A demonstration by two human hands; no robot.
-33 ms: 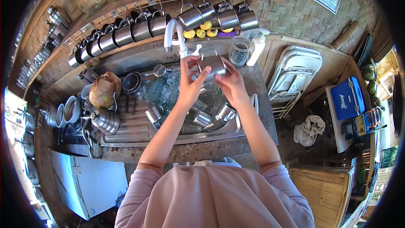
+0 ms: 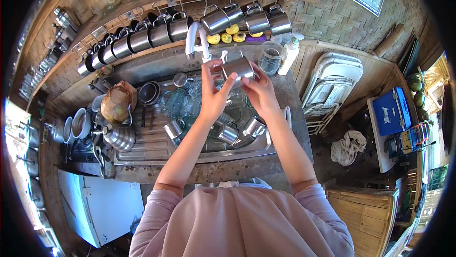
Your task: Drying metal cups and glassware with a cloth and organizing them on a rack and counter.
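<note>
Seen from above, both hands hold a steel mug (image 2: 239, 68) at upper centre of the frame, just below a white tap (image 2: 194, 36). The left hand (image 2: 214, 93) grips its near side with fingers spread; the right hand (image 2: 257, 90) wraps the other side. Beneath lies a steel sink (image 2: 156, 150) crowded with mugs and glasses, set in a worn counter (image 2: 209, 170). A rail of hanging mugs (image 2: 156, 36) curves across the top, against a woven wall (image 2: 332, 17). A kettle (image 2: 118, 137) sits at left, a blue cooler (image 2: 392, 109) at right.

A coconut (image 2: 118, 106) sits beside a steel kettle (image 2: 118, 137) on the drainboard (image 2: 152, 145).
</note>
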